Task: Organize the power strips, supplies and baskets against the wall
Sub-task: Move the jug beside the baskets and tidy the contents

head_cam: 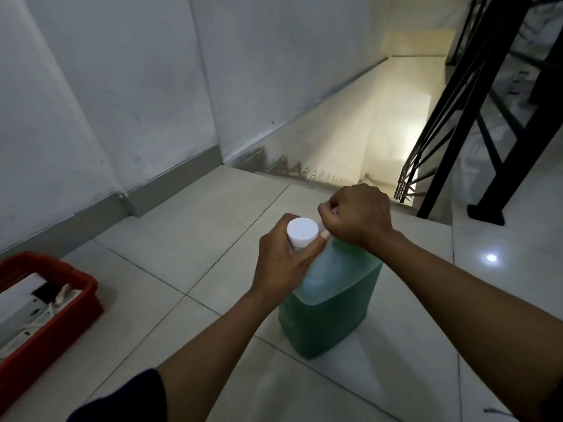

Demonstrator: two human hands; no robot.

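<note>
A translucent jug of green liquid (332, 296) stands on the tiled floor in the middle of the head view. Its white screw cap (302, 231) sits on top. My left hand (285, 263) grips the neck just under the cap, fingers curled round it. My right hand (358, 217) is closed round the jug's handle at the top right; the handle itself is mostly hidden by the fist. At the lower left a red basket (61, 321) holds white power strips (18, 303) and cords.
A white wall with a grey skirting board (170, 181) runs along the left. A stairwell (365, 147) drops away straight ahead beyond the floor edge. A black metal railing (475, 117) stands at the right. Bare tiles lie between basket and jug.
</note>
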